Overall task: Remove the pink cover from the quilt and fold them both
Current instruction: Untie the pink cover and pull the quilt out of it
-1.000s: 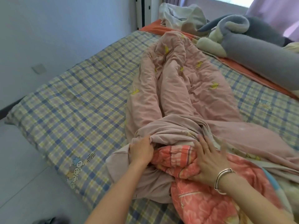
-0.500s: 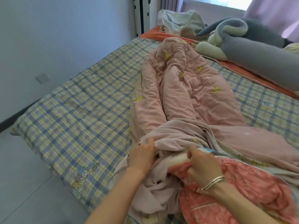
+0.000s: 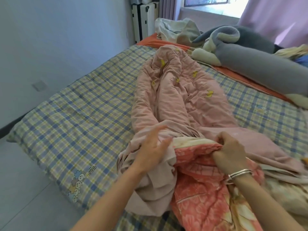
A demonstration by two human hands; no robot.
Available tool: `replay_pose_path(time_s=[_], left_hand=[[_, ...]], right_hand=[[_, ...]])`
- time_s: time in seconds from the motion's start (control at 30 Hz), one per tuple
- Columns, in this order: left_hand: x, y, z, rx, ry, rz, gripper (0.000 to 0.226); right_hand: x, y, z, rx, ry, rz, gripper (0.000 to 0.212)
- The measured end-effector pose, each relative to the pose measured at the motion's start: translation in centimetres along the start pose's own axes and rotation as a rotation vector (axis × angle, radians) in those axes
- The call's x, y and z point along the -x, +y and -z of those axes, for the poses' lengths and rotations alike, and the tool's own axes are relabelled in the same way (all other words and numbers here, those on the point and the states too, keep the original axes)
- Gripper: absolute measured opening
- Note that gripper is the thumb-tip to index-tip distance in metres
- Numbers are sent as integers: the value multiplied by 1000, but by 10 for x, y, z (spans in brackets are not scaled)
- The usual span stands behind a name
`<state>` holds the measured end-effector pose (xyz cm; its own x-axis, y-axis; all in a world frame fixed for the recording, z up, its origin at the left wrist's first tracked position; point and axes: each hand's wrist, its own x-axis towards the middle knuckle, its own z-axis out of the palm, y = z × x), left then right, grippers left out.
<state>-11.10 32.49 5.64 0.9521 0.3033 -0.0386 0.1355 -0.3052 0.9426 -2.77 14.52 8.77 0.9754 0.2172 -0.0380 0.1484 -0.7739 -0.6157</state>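
Blue-and-yellow plaid bedsheet (image 3: 75, 122) spreads across the mattress beside a pale wall, with a long grey plush cushion (image 3: 266, 67) lying along the far right side. Down the middle of the sheet lies the pink cotton cover with yellow crowns (image 3: 175, 97), rumpled into long ridges and bunched at its near end. Out of that bunched opening comes the coral flower-patterned quilt (image 3: 200, 189), its near part bare and draped toward the camera. The right hand (image 3: 230, 152), with silver bangles (image 3: 240, 174) at its wrist, is clenched tight on the quilt's cream-edged border, right at the cover's mouth. The left hand (image 3: 153, 147) lies on the gathered pink rim, fingers stretched out and loosely spread. Motion blur smears them, so it seems to press the cloth rather than grasp it. The two hands sit near each other without touching.
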Motion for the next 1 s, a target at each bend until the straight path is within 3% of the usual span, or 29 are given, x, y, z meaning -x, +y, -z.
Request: replay_pose_path(time_s=[0.03, 0.1, 0.2, 0.27, 0.33, 0.4, 0.47, 0.57, 0.63, 0.77, 0.87, 0.9, 0.93, 1.0], left_hand=[[9, 7, -10, -1, -80, -54, 47], [21, 8, -25, -243, -130, -205, 59], [34, -29, -16, -569, -74, -281, 43], [46, -69, 12, -752, -158, -267, 17], [60, -106, 37, -1092, -299, -246, 21], [64, -115, 51, -1228, -467, -98, 25], [59, -108, 47, -1032, -451, 68, 33], [34, -94, 26, -612, -89, 94, 40], [15, -82, 14, -500, 88, 38, 40], [-14, -69, 2, -719, -53, -25, 47], [-28, -72, 3, -754, -126, -47, 46], [-32, -73, 4, -753, -119, -58, 46], [-37, -74, 5, -767, -129, -70, 49], [-48, -76, 3, -813, -238, -10, 72]], right_hand=[[0, 0, -3, -10, 7, 10, 35], [-1, -1, -4, -28, 32, 3, 33], [-12, 5, 5, -105, 111, -102, 12], [-22, 17, 15, -213, 177, -225, 23], [-29, 28, 21, -273, 173, -281, 22], [-33, 33, 19, -241, 57, -248, 21], [-32, 29, 13, -194, -89, -189, 27], [-22, 20, 2, 18, -229, -36, 38], [-10, 18, -8, 212, -389, 124, 43], [20, 16, -26, 742, -889, 361, 35], [22, 15, -26, 715, -1265, 315, 56], [20, 11, -24, 606, -1299, 272, 56], [16, 8, -26, 461, -1218, 232, 54], [4, 4, -40, 195, -816, 213, 51]])
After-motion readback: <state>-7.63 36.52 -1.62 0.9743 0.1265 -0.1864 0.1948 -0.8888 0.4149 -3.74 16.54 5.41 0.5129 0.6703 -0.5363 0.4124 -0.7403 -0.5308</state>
